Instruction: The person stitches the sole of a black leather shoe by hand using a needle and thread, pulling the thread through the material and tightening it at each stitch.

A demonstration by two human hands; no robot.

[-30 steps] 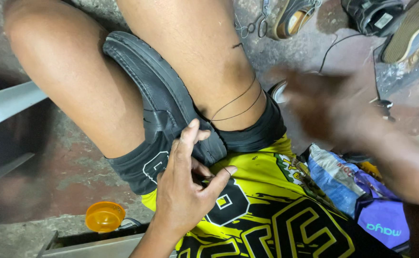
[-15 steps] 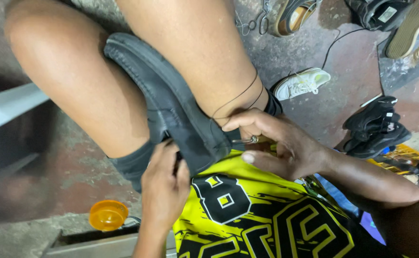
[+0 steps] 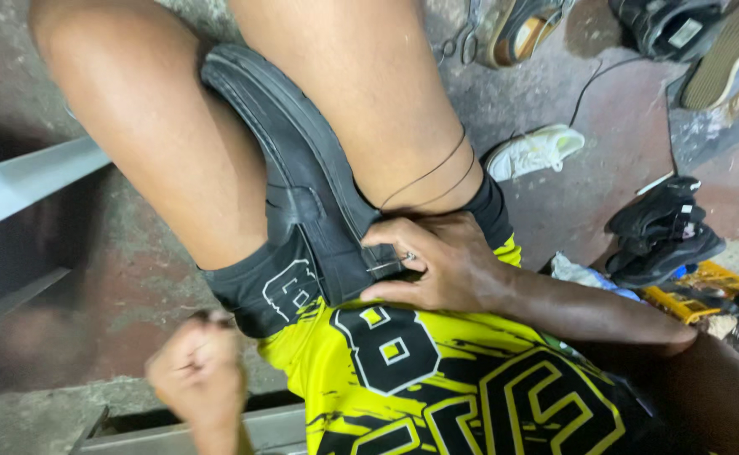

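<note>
While the right hand (image 3: pixel 445 265) pinches a needle (image 3: pixel 390 264) against the black shoe (image 3: pixel 302 177) at centre frame, the left hand (image 3: pixel 197 379), fisted at lower left, should draw thread evenly.

One head-worn camera looks steeply down, close over the lap.

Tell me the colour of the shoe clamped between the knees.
Black, upper and sole alike; the shoe shows best in the head view.

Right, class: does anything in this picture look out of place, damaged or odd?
Yes. The black shoe is not worn but clamped sole-up between the knees. The right hand presses a needle against its edge. Other shoes, including a white shoe, lie scattered on the floor.
</note>
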